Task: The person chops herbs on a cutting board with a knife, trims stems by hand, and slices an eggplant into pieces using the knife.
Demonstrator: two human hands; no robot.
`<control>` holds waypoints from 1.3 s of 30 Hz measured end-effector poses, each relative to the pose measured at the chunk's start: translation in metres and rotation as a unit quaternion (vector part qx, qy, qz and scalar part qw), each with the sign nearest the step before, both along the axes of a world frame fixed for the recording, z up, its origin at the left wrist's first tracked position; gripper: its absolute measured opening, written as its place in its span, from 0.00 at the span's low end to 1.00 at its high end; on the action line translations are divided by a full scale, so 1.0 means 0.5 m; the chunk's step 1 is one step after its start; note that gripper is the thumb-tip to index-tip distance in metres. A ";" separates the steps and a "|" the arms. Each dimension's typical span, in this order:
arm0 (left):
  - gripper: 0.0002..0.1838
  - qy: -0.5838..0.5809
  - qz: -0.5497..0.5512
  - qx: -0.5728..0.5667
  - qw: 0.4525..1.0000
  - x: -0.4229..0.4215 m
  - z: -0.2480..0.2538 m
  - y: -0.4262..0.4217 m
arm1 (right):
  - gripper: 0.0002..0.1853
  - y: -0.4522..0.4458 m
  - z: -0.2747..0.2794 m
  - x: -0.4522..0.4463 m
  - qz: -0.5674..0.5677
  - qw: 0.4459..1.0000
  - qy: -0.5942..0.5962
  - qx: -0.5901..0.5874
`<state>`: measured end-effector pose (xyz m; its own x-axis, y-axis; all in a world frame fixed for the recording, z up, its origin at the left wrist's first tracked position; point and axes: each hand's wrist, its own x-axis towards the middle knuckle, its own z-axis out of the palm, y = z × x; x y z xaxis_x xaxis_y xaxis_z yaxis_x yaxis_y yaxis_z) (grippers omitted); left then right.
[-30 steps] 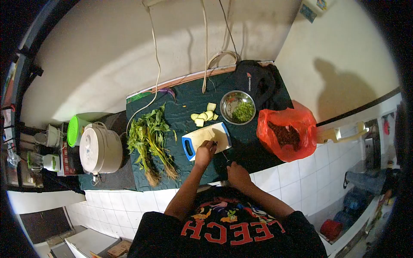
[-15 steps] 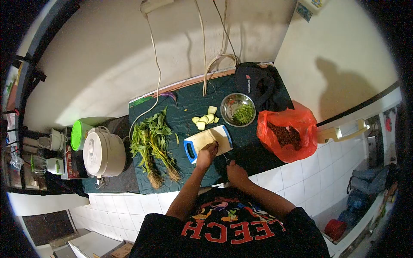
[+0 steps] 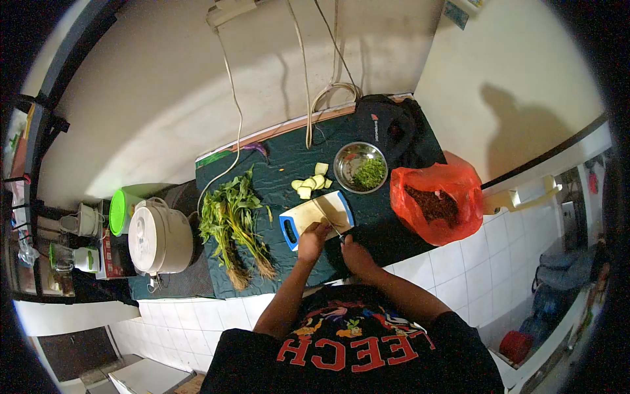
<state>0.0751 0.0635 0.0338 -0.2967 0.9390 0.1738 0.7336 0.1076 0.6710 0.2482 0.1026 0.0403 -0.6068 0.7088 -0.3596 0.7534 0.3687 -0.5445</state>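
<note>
A knife [image 3: 329, 219] is gripped in my right hand [image 3: 356, 256] at the near right edge of a white cutting board [image 3: 303, 215] with blue ends. Its blade slants away to the left over the board. My left hand [image 3: 314, 239] is closed at the board's near edge, beside the blade. Whatever its fingers hold is hidden. Beyond the board lie several pale, green-skinned vegetable chunks [image 3: 306, 184]. A steel bowl [image 3: 340, 168] with chopped greens [image 3: 369, 173] stands behind the board to the right.
Leafy greens with roots [image 3: 233, 226] lie left of the board. A purple eggplant [image 3: 257, 148] is at the back edge. On the right are an open red plastic bag [image 3: 467, 197] with dark contents and a black bag [image 3: 394, 128]. A white rice cooker [image 3: 161, 236] stands far left.
My right hand has shifted slightly left and up, and the knife blade now shows reaching farther across the board. The left hand has moved a little left and nearer to me.
</note>
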 end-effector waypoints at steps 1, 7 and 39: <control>0.09 0.020 0.002 -0.011 1.000 0.000 -0.006 -0.001 | 0.17 0.001 0.002 0.001 0.025 0.999 -0.014 0.038; 0.09 0.019 0.048 -0.040 0.998 0.001 0.023 0.002 | 0.17 0.007 0.067 0.012 0.009 1.000 0.009 0.009; 0.07 0.077 0.017 -0.053 0.995 -0.002 -0.002 0.002 | 0.16 -0.012 0.106 -0.021 -0.028 0.999 0.023 -0.035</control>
